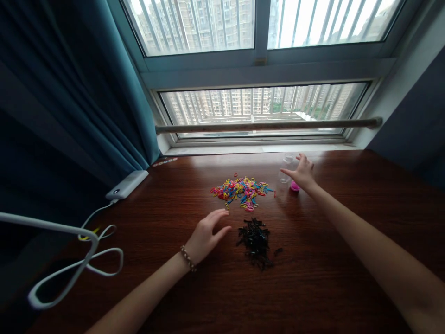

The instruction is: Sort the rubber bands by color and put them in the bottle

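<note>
My left hand (206,234), with a beaded bracelet (188,259) at the wrist, is open with thumb and fingers apart. It is just left of a heap of small black pieces (256,242) and below a pile of small colourful loops (243,190). At the right, my right hand (301,172) is open, its thumb and fingers spread beside a clear jar (287,162). Whether it touches the jar I cannot tell. A small pink lid (295,186) lies under that hand, at the jar's lower right. Nothing shows held in either hand.
The brown wooden table (156,287) reaches back to the window sill. A white device (127,184) with a cable (104,253) is at the left by the blue curtain (114,93). A metal rail (264,125) crosses the window.
</note>
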{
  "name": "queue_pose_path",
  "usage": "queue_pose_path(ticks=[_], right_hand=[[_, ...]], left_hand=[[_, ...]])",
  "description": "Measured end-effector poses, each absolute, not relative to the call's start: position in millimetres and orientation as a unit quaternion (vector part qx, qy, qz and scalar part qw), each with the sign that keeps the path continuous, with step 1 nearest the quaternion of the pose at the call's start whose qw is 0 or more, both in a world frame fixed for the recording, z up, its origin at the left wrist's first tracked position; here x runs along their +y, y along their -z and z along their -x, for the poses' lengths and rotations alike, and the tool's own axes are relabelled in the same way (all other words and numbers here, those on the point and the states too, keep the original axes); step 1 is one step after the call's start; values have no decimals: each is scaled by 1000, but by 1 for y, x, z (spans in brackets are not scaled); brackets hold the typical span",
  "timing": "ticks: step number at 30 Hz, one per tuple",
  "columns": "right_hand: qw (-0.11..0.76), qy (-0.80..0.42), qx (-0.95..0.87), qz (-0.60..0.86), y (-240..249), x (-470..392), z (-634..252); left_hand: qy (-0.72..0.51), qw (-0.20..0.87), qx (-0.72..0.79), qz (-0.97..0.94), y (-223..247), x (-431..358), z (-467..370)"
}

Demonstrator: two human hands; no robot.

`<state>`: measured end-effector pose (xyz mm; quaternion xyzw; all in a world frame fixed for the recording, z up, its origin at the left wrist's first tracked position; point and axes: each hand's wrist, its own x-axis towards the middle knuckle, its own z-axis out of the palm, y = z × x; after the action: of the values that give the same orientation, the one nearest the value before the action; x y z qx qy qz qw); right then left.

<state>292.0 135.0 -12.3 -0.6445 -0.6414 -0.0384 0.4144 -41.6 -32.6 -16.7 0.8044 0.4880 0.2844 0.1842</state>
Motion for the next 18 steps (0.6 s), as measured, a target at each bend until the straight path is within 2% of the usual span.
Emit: queue_pose_path(ticks=[5,10,12,15,18], right_hand=[[407,8,-642,649,8,140,-282],[512,-17,-649,563,-26,90,-269],[521,-62,-680,512,-39,55,-268],[458,-124,-733,487,-49,0,-272],[368,-121,-779,494,-44,-43,-279]], left_hand=[[-214,222,456,-835,22,-67,21],[-196,207,442,-850,32,-69,0],[-193,211,439,-852,36,-65,-6],[-201,220,433,-851,39,-59,-14],[-220,218,417,-855,39,-53,-22]])
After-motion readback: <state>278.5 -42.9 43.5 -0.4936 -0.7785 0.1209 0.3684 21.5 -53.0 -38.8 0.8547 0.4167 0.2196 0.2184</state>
